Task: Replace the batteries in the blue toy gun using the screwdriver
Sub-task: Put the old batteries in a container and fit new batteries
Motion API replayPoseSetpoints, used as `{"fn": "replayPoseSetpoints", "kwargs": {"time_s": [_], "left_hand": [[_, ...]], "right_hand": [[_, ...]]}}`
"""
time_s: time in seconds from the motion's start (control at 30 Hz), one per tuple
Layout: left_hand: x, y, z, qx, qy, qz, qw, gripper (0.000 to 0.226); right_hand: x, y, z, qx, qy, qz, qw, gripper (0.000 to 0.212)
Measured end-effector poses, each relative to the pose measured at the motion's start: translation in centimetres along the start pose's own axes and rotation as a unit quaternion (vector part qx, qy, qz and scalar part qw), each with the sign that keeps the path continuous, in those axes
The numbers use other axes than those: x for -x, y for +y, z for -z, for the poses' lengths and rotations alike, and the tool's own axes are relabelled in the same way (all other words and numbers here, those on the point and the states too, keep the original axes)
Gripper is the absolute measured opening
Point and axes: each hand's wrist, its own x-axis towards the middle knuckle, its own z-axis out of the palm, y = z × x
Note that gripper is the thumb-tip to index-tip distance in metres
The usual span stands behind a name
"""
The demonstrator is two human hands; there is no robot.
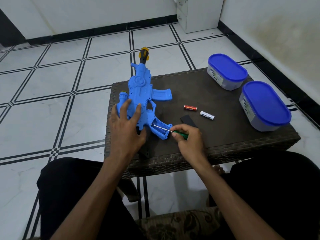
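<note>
Two hands at work on a dark wicker table [225, 146]. Left hand [125, 129] spread flat, pressing blue toy gun [140, 90] down. Right hand [187, 137] curled round green screwdriver [180, 134], tip inside open grip compartment. Red battery [190, 107] and white battery [207, 115] just beside, untouched. Compartment contents hard to make out.

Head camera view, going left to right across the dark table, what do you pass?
Blue toy gun → red battery → white battery → far blue-lidded plastic container → near blue-lidded plastic container.
</note>
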Motion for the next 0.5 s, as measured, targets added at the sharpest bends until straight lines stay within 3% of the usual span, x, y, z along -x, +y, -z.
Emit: {"fn": "replayPoseSetpoints", "kwargs": {"time_s": [0.5], "left_hand": [[0.3,-0.1,0.0,-0.013,-0.003,0.005,1.000,0.067]], "right_hand": [[-0.3,0.0,1.1,-0.012,-0.006,0.003,1.000,0.020]]}}
